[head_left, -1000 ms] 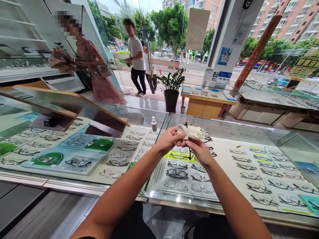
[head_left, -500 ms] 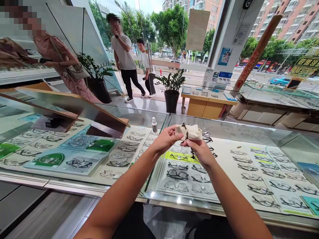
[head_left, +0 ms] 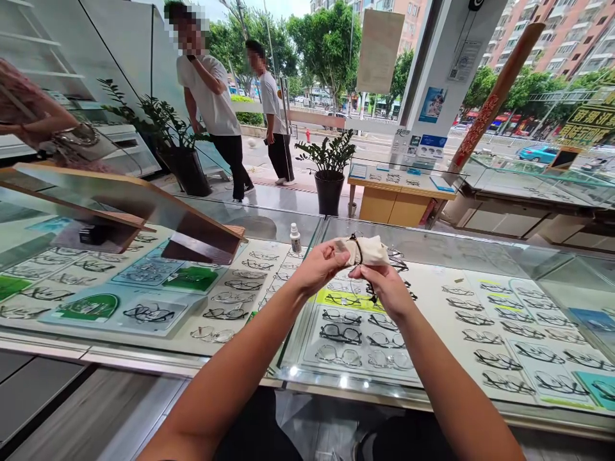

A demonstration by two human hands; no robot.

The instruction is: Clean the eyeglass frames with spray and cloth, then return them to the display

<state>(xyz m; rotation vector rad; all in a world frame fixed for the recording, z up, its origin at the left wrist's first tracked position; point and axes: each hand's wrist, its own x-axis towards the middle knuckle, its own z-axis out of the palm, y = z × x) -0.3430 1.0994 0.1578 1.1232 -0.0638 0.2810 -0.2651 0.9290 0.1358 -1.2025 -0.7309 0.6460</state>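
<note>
Above the glass counter, my left hand [head_left: 323, 264] is closed on the left end of a bunched cream cloth [head_left: 373, 250]. A thin dark band or frame part [head_left: 356, 248] crosses the cloth near its middle; it looks like part of a pair of glasses, too small to make out fully. My right hand [head_left: 384, 285] pinches at the cloth's lower edge, with a dark piece hanging just below its fingers. To the left of the hands, a small white bottle [head_left: 295, 238] stands upright on the counter.
Rows of glasses [head_left: 340, 334] lie under the glass counter top. A tilted wooden-edged mirror or panel [head_left: 129, 205] stands at the left. Potted plants [head_left: 329, 192], a display table [head_left: 396, 205] and several people [head_left: 211, 96] are beyond the counter.
The cloth looks more stretched out between my hands, which have barely moved. Beyond the counter, the people have shifted left in view.
</note>
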